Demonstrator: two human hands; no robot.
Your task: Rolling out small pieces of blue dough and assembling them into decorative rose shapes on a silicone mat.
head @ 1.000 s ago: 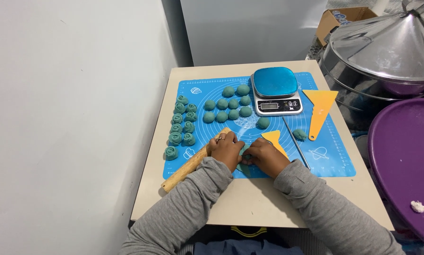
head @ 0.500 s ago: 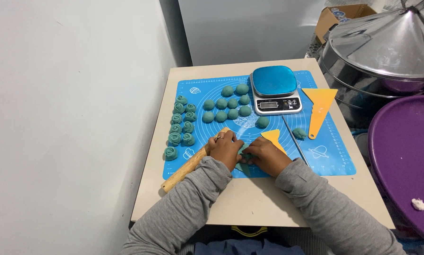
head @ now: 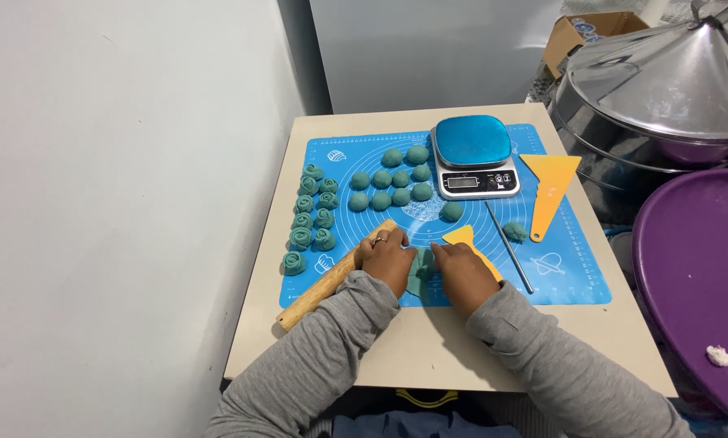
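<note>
Right now, from the head camera, I am looking down at a beige desk (head: 429, 357) carrying a blue silicone baking mat (head: 575, 280). My left hand (head: 387, 261) and right hand (head: 460, 272) are both pressing down on a flat piece of teal dough (head: 423, 268) lying at the near edge of the mat, between them. The fingers of both hands are curling over the dough's edges, gripping it rather than lying loose. A wooden rolling pin (head: 323, 284) is lying diagonally just beside the left hand, touching it as far as I can tell. A small yellow scraper (head: 464, 237) is sitting just beyond the right hand, with a thin metal rod (head: 508, 246) beside it. Farther back I am seeing a group of round dough balls (head: 390, 188), a column of rose-shaped dough pieces (head: 311, 215) on the mat's left side, a kitchen scale (head: 473, 154) and a larger yellow scraper (head: 549, 191). A steel steamer lid (head: 664, 77) and a purple tray (head: 697, 268) are standing off to the right.
</note>
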